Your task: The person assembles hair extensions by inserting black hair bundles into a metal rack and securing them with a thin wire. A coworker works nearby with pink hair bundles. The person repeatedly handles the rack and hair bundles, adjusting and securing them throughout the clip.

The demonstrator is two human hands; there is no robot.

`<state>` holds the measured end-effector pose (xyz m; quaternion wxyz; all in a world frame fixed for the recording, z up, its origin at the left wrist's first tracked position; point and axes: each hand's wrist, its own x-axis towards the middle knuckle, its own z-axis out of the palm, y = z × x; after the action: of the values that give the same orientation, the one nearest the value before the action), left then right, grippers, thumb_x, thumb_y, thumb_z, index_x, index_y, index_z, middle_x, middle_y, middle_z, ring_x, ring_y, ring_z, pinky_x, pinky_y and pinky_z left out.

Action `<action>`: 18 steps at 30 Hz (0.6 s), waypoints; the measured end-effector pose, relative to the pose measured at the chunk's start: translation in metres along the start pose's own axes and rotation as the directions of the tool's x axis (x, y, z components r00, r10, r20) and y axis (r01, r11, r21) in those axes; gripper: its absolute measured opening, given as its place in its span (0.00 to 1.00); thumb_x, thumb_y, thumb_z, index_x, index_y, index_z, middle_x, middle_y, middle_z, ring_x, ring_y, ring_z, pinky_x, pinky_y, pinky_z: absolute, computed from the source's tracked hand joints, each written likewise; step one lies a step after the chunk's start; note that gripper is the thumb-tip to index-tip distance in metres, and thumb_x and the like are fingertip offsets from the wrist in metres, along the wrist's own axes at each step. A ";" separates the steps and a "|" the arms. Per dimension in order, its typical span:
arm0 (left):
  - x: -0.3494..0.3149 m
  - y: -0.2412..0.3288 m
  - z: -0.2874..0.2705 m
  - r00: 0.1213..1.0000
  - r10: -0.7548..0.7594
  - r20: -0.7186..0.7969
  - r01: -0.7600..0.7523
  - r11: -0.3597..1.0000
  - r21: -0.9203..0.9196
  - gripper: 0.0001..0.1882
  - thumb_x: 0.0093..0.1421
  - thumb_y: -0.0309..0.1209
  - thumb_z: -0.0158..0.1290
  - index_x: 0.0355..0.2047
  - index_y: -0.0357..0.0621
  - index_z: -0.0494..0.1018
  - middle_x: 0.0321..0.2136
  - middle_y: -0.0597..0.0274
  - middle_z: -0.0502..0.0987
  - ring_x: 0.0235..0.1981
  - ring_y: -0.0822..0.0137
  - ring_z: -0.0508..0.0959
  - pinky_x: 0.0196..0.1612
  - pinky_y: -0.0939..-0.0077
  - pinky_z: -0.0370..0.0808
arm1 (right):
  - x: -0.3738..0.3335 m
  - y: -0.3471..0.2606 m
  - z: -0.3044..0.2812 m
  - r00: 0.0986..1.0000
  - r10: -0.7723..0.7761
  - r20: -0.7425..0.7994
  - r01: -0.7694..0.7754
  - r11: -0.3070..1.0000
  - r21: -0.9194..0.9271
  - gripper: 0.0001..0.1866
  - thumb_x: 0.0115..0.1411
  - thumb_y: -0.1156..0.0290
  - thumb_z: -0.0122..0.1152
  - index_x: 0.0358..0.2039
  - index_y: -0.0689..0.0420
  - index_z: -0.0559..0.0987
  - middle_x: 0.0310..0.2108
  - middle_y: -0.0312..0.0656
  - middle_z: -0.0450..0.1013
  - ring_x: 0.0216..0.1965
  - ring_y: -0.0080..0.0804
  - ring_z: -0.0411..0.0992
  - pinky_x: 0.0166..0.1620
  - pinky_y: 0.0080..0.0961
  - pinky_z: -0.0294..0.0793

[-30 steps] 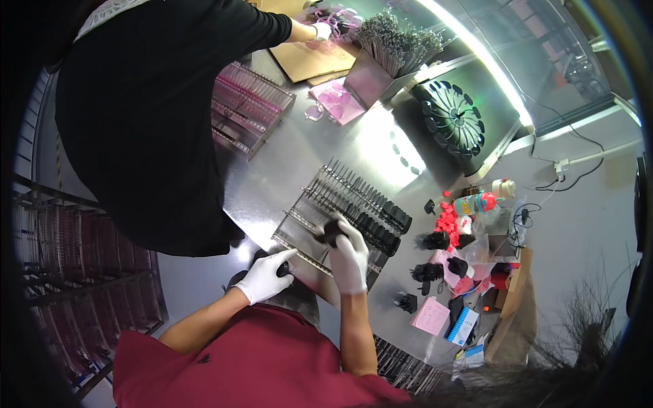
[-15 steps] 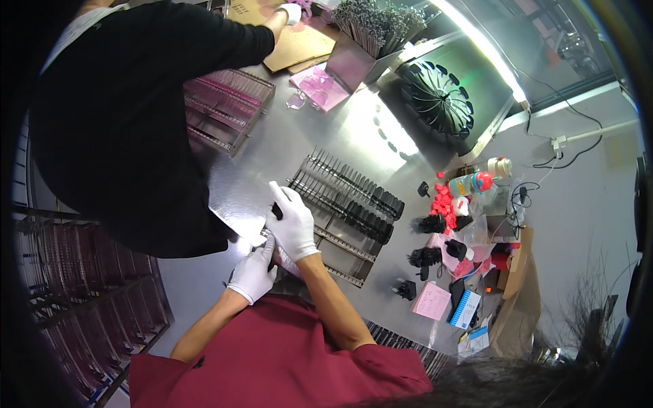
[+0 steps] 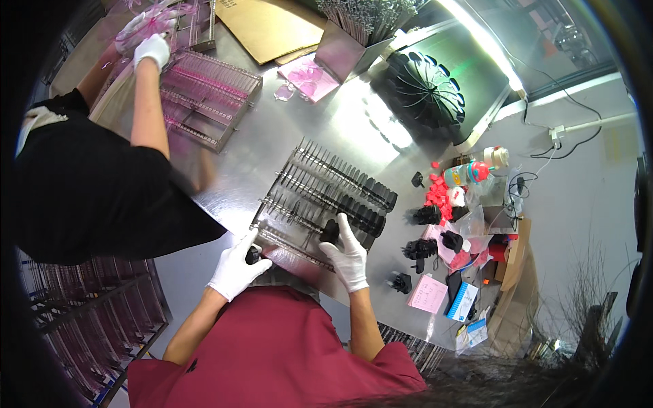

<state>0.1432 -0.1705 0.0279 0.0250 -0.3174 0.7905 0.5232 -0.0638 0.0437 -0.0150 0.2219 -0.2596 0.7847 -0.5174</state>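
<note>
A metal rack [image 3: 299,250] stands on the table before me, its rows carrying thin upright black pieces with flat rounded ends [image 3: 371,221]. My left hand [image 3: 235,270], in a white glove, is at the rack's near left corner, thumb and fingers around a small dark item [image 3: 253,256], mostly hidden. At the rack's near right side my right hand [image 3: 349,262], also white-gloved, has thumb and index finger on either side of a black rounded piece [image 3: 330,232] by the third row. The near bar of the rack carries no pieces.
A co-worker's gloved hand [image 3: 152,51] works over a rack of pinkish pieces [image 3: 207,92] at upper left. On the right lie red bits [image 3: 437,197], a bottle [image 3: 466,174], black clusters [image 3: 418,249] and pink notes [image 3: 428,294]. A black radial bundle [image 3: 435,95] stands behind.
My right hand has moved right, to the rack's near right side, with black pieces. My hands have parted, the left staying near the corner. The co-worker has leaned left, hand over the pinkish rack.
</note>
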 end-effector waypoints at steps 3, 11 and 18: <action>0.004 0.034 -0.005 0.991 -0.009 0.131 0.029 0.988 -0.151 0.50 0.54 0.37 0.73 0.73 0.35 0.62 0.49 0.53 0.84 0.46 0.61 0.86 0.54 0.67 0.81 | -0.021 0.004 -0.046 1.000 -0.005 0.030 0.010 0.986 -0.166 0.47 0.53 0.82 0.77 0.73 0.57 0.68 0.72 0.52 0.67 0.65 0.36 0.74 0.62 0.26 0.76; 0.028 0.108 0.064 0.831 0.235 0.505 0.247 0.657 -0.712 0.65 0.51 0.30 0.74 0.79 0.32 0.40 0.56 0.46 0.75 0.55 0.62 0.76 0.62 0.71 0.73 | -0.055 -0.115 -0.029 0.932 -0.351 0.087 0.361 0.911 -0.198 0.31 0.50 0.72 0.77 0.56 0.59 0.77 0.52 0.47 0.77 0.56 0.49 0.77 0.67 0.50 0.69; 0.088 0.109 0.071 0.483 0.839 0.252 -0.839 0.360 0.409 0.44 0.50 0.42 0.71 0.65 0.39 0.69 0.59 0.47 0.74 0.60 0.44 0.76 0.58 0.50 0.76 | -0.036 -0.029 -0.054 0.964 0.080 -0.255 0.139 0.666 0.733 0.22 0.63 0.86 0.56 0.59 0.65 0.76 0.65 0.55 0.71 0.61 0.40 0.75 0.66 0.36 0.73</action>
<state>-0.0055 -0.1247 0.0517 -0.1668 0.1464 0.9430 0.2480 -0.0639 0.0946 0.0344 0.1931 -0.0873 0.5224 -0.8259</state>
